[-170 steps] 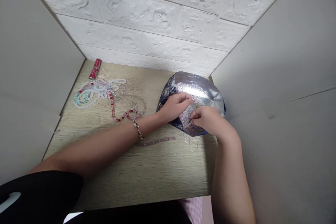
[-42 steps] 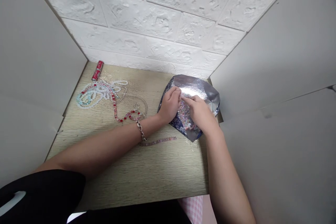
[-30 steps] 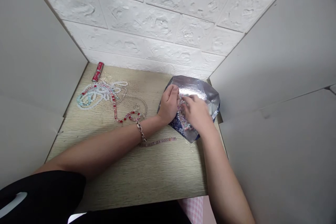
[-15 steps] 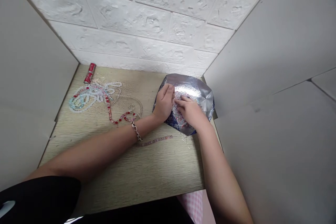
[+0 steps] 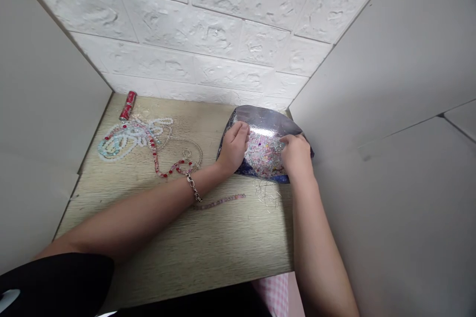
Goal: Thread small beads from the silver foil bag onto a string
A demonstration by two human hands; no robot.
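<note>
A silver foil bag with a blue outside lies open at the right rear of the wooden table. Inside it shows a heap of small pink, white and clear beads. My left hand grips the bag's left edge with curled fingers. My right hand grips the bag's right edge, fingers folded over the rim. The two hands hold the mouth spread apart. A metal chain bracelet is on my left wrist.
Several beaded strings in white, pale blue and red lie at the left rear, next to a small red tube. A short pink bead strand and some thin clear threads lie near the bag. Grey panels wall in both sides.
My right hand has left the beads in the middle of the bag and moved to its right edge, pulling the mouth wider. My left hand stays on the left edge.
</note>
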